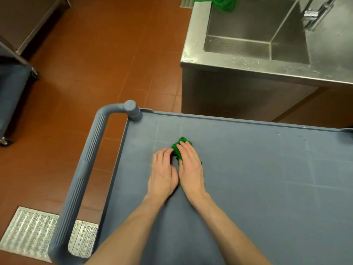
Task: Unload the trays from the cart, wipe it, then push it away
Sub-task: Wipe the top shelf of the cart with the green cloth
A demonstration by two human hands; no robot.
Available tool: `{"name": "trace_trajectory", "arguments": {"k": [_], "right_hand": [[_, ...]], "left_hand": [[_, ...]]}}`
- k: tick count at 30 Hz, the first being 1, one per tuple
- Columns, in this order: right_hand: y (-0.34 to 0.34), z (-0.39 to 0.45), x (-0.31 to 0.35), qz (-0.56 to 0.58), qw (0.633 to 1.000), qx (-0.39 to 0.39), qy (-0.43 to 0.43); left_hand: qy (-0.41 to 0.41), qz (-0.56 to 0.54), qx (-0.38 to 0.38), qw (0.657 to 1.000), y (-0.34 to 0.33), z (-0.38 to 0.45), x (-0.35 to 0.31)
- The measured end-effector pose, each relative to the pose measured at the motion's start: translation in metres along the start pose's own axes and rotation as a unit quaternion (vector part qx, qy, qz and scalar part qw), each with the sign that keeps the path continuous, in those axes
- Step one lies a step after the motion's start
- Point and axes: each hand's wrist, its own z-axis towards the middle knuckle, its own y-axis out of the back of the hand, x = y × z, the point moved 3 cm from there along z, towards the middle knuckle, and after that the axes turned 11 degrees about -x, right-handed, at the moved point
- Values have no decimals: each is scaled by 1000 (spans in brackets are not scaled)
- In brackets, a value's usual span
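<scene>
The cart [248, 178] fills the near right of the view, its grey top bare of trays, its handle [86, 165] running along the left side. Being on wheels, it could roll away under a hard wiping stroke, since neither hand is on the handle; it stands just beside the steel sink [254, 35] at the far right and might bump it. The cloth [178, 147], a small green wad, lies on the cart top towards its far left corner. Bunched this tight, it would likely wipe only a thin stripe and leave much of the top dirty.

The right hand [191, 165] lies flat on the cloth, fingers straight, pressing it down. The left hand [163, 173] sits just left, its fingertips [169, 151] touching the cloth's left edge; whether they pinch it I cannot tell.
</scene>
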Motion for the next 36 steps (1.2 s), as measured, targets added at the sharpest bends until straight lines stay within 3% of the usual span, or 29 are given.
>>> {"name": "trace_trajectory", "arguments": {"k": [2,5,9,13,16,20,25,29,36], "right_hand": [[13,5,-12,-28,999,-12,14],[39,13,-37,-58,995,-70,-38],[66,24,-68,-80,981,-147,-99],[54,25,-56,-83,970,-181,-140],[24,20,-27,-58,979,-154,-123],[-23,3,17,-21,998,-39,-40],[-44,-7,42,-5,995,68,68],[-25,-7,25,-35,995,54,72],[4,15,-12,-58,996,-61,-30]], "left_hand": [[5,-23,-12,1000,4,2,2],[22,-40,-19,999,10,5,6],[13,26,-30,999,37,8,37],[21,94,-72,993,64,8,81],[-8,114,-78,990,60,6,84],[-5,112,-86,990,61,6,87],[-10,116,-71,991,61,6,88],[6,106,-72,992,62,6,88],[4,96,-71,993,63,6,88]]}}
